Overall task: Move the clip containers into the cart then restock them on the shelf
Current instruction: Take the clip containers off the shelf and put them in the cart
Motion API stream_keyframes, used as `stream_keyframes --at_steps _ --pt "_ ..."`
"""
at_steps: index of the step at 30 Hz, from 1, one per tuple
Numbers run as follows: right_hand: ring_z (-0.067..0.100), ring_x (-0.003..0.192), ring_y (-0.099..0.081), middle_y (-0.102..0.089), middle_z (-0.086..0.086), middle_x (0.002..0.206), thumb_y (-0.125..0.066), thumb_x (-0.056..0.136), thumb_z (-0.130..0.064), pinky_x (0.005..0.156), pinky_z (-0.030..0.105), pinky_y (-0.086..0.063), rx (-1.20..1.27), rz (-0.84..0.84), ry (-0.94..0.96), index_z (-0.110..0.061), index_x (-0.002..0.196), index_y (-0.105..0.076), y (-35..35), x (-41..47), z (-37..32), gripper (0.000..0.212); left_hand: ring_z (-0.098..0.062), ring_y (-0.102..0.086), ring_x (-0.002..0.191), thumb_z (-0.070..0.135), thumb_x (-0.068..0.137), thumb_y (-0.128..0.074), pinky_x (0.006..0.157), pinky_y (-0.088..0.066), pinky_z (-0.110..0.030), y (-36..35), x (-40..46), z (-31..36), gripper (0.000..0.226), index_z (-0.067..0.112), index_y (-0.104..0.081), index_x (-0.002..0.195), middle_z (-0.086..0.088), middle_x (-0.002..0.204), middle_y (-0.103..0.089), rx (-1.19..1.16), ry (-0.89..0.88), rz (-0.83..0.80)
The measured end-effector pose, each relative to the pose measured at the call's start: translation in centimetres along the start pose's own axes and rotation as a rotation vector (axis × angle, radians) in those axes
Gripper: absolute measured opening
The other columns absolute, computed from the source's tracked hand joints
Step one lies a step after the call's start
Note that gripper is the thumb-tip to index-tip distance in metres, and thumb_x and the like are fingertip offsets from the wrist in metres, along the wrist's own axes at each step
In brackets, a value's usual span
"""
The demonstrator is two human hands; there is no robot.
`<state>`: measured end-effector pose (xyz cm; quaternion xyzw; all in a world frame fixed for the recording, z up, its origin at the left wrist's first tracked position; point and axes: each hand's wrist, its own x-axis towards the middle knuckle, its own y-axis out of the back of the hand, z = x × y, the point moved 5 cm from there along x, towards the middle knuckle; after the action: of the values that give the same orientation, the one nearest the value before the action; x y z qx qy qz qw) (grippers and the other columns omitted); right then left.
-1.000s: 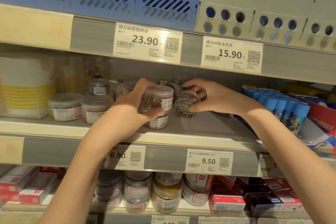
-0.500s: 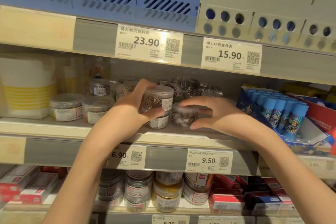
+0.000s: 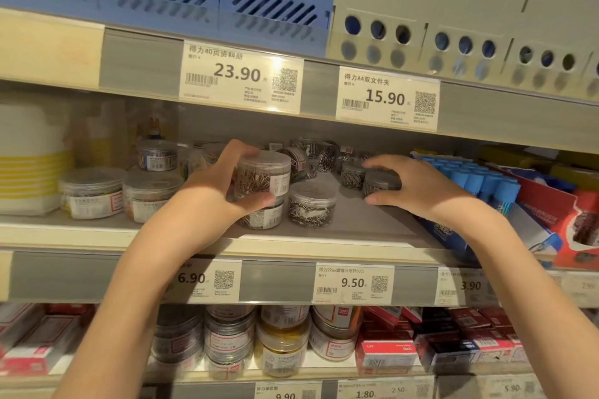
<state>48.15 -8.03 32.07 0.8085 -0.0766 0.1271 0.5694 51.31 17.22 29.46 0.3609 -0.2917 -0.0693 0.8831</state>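
Shelf (image 3: 324,238): left hand (image 3: 207,191) grips stacked container (image 3: 263,176); right hand (image 3: 418,185) cups another (image 3: 377,185).

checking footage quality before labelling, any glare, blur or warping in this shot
Head view: glare washes the 23.90 price tag; shelf edges bow from the wide lens; the white tub at far left and the boxes at bottom left look soft; the clip container in the left hand and the right hand are fairly sharp.

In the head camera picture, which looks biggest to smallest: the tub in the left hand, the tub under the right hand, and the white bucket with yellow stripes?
1. White bucket with yellow stripes, cut off by the frame edge.
2. Tub in the left hand.
3. Tub under the right hand, partly covered and farther back, so its rank is unsure.
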Motion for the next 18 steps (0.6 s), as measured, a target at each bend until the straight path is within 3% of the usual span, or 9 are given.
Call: stream_keyframes --at_steps 2,7,11,16,18 --pt "0.019 0.125 -0.044 -0.047 0.000 0.139 -0.065 0.087 -0.030 0.096 0.023 -0.033 -0.140 -0.019 -0.083 -0.024 0.139 -0.039 -0.1 0.5 1.2 0.059 -0.019 -0.059 0.081 0.046 0.082 -0.062 0.063 -0.044 -0.019 0.0 0.0 0.1 0.052 0.041 -0.032 0.124 -0.007 0.094 -0.059 0.010 0.004 0.001" --pt "0.022 0.123 -0.048 -0.050 0.005 0.138 -0.064 0.087 -0.029 0.101 0.030 -0.039 -0.151 -0.048 -0.094 -0.027 0.139 -0.039 -0.9 1.0 1.3 0.058 -0.019 -0.058 0.085 0.044 0.083 -0.062 0.063 -0.040 -0.014 0.0 0.0 0.2 0.054 0.039 -0.032 0.127 -0.008 0.098 -0.058 0.004 0.010 0.000" --pt "0.014 0.120 -0.050 -0.054 -0.002 0.133 -0.066 0.085 -0.023 0.093 0.020 -0.036 -0.120 -0.024 -0.049 -0.029 0.133 -0.046 -0.6 0.4 0.8 0.053 -0.022 -0.060 0.084 0.045 0.082 -0.063 0.065 -0.044 -0.019 0.0 0.0 0.1 0.055 0.040 -0.032 0.126 -0.009 0.097 -0.060 0.005 0.014 -0.003" --pt "0.002 0.102 -0.056 -0.063 -0.012 0.107 -0.071 0.082 -0.019 0.077 0.003 -0.038 0.070 -0.048 0.055 -0.034 0.117 -0.055 -0.7 -0.5 -1.1 0.041 -0.021 -0.061 0.083 0.045 0.082 -0.063 0.066 -0.048 -0.022 0.0 0.0 0.3 0.054 0.039 -0.032 0.125 -0.007 0.092 -0.059 0.023 0.011 -0.005" --pt "-0.003 0.096 -0.056 -0.063 -0.015 0.103 -0.070 0.082 -0.019 0.076 0.001 -0.040 0.117 -0.074 0.086 -0.037 0.113 -0.056 -0.7 -0.8 -1.9 0.039 -0.019 -0.060 0.082 0.044 0.082 -0.063 0.066 -0.047 -0.021 0.1 -0.1 0.3 0.054 0.038 -0.032 0.125 -0.006 0.092 -0.059 0.022 0.010 -0.007"
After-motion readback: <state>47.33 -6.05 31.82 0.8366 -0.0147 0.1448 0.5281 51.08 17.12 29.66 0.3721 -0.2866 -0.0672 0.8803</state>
